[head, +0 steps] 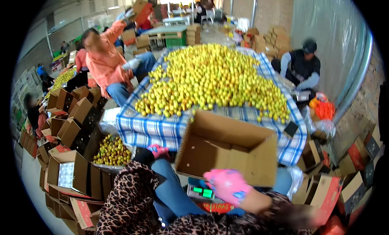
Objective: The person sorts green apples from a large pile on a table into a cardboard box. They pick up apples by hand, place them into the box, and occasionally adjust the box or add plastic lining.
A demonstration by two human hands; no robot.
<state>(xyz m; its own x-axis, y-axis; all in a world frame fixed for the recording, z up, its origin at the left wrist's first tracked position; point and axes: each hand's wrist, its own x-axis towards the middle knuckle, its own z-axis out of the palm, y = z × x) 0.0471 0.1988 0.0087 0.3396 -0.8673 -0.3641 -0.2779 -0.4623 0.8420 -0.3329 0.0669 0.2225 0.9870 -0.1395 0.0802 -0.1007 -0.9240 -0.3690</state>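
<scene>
My right hand (228,186), in a pink patterned glove, grips the near edge of an open cardboard box (231,147). The box is tilted in front of the table, its bare brown inside facing me. My left hand (158,151), gloved in pink too, is by my left knee below the table edge; its fingers are too small and partly hidden to tell their pose. Beyond the box, small round yellow-green fruit (212,74) is heaped on a table with a blue-and-white checked cloth (149,128). Beneath my right hand a scale (203,192) shows lit green displays.
At left stand many open cartons (68,171) and a lined bin of browner fruit (112,151). A person in an orange shirt (104,62) sits left of the table, raising a carton; another person (301,65) sits at right. More cartons (323,192) lie at right. A dark flat object (290,129) rests on the cloth.
</scene>
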